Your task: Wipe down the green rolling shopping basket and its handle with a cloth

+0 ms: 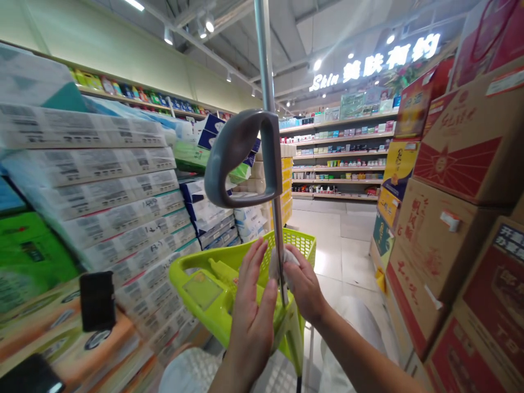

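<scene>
Wad point(290, 256) (one, white) is clamped in the right grip point(305, 285) against one pole point(266, 60); left grip point(251, 310) apart.

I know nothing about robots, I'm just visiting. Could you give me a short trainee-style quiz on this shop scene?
1. What does the right hand hold against the shiny metal pole, below the grey plastic loop handle?
A) a green sponge
B) crumpled white cloth-like material
C) a wooden brush

2. True or false: the left hand is closed in a fist around the pole.

3. How many black, rectangular phone-like devices show at the lower left, by the orange packages?

Key: 1. B. 2. False; its fingers are extended beside the pole. 3. Two.
</scene>
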`<state>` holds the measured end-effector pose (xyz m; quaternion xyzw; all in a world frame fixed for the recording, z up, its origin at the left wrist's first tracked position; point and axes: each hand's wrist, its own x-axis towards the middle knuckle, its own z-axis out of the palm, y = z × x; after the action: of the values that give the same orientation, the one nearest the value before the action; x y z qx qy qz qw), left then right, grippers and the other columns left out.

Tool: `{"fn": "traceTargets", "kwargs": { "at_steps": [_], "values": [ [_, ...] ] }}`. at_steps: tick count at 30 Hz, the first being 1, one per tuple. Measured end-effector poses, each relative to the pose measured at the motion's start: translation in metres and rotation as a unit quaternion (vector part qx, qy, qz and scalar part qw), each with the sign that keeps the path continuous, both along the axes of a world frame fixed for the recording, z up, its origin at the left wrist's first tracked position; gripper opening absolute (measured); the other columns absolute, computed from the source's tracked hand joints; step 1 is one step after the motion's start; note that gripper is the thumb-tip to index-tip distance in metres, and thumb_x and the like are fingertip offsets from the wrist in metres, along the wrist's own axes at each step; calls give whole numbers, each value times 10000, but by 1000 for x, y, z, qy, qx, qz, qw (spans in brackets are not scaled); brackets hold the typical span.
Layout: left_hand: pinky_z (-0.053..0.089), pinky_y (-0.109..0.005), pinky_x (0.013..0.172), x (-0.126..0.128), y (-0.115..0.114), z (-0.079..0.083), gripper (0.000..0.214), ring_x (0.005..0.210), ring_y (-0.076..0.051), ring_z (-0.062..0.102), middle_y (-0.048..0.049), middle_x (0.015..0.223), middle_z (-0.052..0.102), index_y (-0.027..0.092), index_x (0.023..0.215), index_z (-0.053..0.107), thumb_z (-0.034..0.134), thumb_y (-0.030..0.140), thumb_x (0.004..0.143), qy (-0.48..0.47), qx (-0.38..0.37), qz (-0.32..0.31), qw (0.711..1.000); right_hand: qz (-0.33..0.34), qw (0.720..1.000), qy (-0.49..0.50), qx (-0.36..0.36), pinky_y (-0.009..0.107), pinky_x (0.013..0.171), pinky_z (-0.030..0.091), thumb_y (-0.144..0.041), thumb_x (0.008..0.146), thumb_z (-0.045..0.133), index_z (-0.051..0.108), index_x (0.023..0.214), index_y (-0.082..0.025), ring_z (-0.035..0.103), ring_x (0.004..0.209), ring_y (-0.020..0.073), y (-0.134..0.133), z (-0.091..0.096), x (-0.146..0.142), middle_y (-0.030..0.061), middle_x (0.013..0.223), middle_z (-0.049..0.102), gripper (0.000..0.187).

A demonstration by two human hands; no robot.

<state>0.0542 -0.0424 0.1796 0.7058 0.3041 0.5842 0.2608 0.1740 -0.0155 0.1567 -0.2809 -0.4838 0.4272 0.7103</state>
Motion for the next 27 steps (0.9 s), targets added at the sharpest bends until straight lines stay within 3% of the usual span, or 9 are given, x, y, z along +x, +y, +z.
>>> {"fn": "traceTargets", "kwargs": {
  "at_steps": [4,8,10,12,14,16,18,22,27],
  "values": [
    [196,-488,1190,-1,4,0,485,1411,-260,320,-43,1489,428,279,1379,471,501,389,907,-32,-42,-25,998,44,999,-21,-23,205,620,432,-294,785,571,631,954,-178,514,668,115,-1,0,5,-23,744,580,214],
    [179,-482,1194,4,5,-1,542,1418,-262,305,-40,1518,382,289,1409,426,513,443,897,-61,-82,-53,993,-19,998,-20,49,237,717,487,-288,842,523,588,1085,-195,591,763,135,-6,39,0,1,873,641,268],
    [172,-482,1195,4,2,-1,561,1421,-265,299,-34,1539,345,304,1423,402,511,466,896,-68,-99,-56,991,-84,990,-68,94,276,801,508,-276,895,471,543,1187,-207,621,877,156,-10,42,-6,30,1007,655,308],
    [166,-482,1197,4,-2,-2,565,1425,-269,288,-32,1548,326,310,1419,409,512,486,892,-74,-109,-52,990,-186,961,-149,144,333,920,493,-236,930,437,457,1319,-227,595,1058,185,-13,27,-13,66,1189,610,390],
    [171,-478,1197,3,-4,-3,563,1431,-273,274,-35,1547,330,304,1408,429,508,504,888,-84,-115,-51,989,-289,906,-235,199,395,989,467,-184,924,448,335,1439,-253,523,1203,221,-14,6,-17,102,1317,528,532],
    [185,-473,1195,4,-7,-1,563,1430,-274,276,-42,1540,344,296,1407,434,500,510,890,-91,-123,-67,986,-329,866,-287,244,417,990,477,-163,913,464,243,1496,-255,503,1223,237,-13,-4,-19,126,1323,492,630],
    [195,-457,1194,6,-8,2,560,1428,-269,283,-41,1539,346,296,1412,428,501,498,895,-91,-124,-87,984,-344,846,-302,272,413,976,496,-154,915,460,242,1503,-261,511,1205,237,-10,4,-18,130,1300,479,635],
    [250,-425,1181,5,-13,13,558,1421,-258,301,-34,1542,340,301,1429,396,504,460,905,-90,-98,-102,986,-364,836,-289,292,408,970,511,-136,929,424,289,1488,-297,525,1188,227,-5,35,-16,117,1301,470,597],
    [291,-442,1163,-7,-19,26,538,1400,-269,341,-39,1525,372,312,1418,409,525,412,902,-88,-59,-84,991,-329,858,-282,276,442,1020,474,-141,923,429,245,1506,-268,467,1279,253,-10,16,-21,129,1374,452,624]
  ]
}}
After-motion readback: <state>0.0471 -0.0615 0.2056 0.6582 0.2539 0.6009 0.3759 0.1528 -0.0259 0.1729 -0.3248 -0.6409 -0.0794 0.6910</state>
